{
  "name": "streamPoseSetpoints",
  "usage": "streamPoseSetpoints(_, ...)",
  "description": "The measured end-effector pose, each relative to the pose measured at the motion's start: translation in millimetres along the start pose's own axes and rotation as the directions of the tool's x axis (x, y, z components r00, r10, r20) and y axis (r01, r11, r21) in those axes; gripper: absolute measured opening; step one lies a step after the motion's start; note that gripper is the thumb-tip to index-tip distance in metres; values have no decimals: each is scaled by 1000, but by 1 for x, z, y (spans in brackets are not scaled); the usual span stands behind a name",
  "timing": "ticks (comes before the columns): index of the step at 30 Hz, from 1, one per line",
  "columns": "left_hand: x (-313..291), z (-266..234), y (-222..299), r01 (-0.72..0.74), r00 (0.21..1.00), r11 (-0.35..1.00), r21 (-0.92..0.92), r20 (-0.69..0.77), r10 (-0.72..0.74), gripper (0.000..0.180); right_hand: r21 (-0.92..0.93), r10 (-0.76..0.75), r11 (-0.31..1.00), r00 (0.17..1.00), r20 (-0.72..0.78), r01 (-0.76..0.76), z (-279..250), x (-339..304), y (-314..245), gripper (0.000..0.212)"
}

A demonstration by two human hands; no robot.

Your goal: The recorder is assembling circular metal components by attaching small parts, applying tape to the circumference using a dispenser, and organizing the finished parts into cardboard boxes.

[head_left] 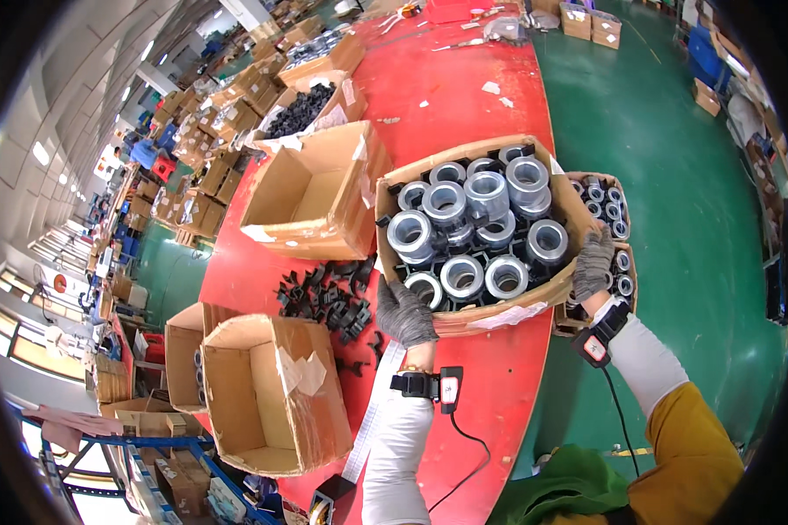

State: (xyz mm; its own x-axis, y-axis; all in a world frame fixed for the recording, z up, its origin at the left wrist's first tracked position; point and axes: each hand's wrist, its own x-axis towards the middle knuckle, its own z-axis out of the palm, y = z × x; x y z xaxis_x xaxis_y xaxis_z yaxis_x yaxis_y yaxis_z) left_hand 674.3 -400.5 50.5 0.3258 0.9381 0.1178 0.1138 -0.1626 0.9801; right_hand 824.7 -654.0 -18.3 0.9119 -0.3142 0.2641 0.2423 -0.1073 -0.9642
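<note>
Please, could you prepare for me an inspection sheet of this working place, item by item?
Surface: red tabletop; paper scraps on its far part.
Job's things: filled carton with silvery rings.
Clutter: loose black pieces and a pale strip lie on the tabletop; open carton at near left.
Hands: gray-gloved left hand touches the filled carton's near left corner; gray-gloved right hand touches its right side; grip closure unclear.
Cables: black left cable and black right cable, one from each wrist device.
Surroundings: green floor; stacked cartons at left.
</note>
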Motion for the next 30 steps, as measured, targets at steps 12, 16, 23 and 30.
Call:
streamPoseSetpoints(12,93,117,20,-47,994,999,8,-102,47,29,220,46,974,996,70,-60,108,131,16,22)
streamPoseSetpoints(16,132,148,24,-20,1000,943,331,-7,24,32,-72,-32,997,997,-67,27,140,152,15,25)
streamPoseSetpoints(23,183,222,28,-127,982,962,243,-108,157,32,14,0,1000,1000,-18,0,195,226,41,26)
streamPoseSetpoints(30,227,279,24,-63,976,953,296,-180,120,34,38,0,999,999,33,-1,257,293,63,21)
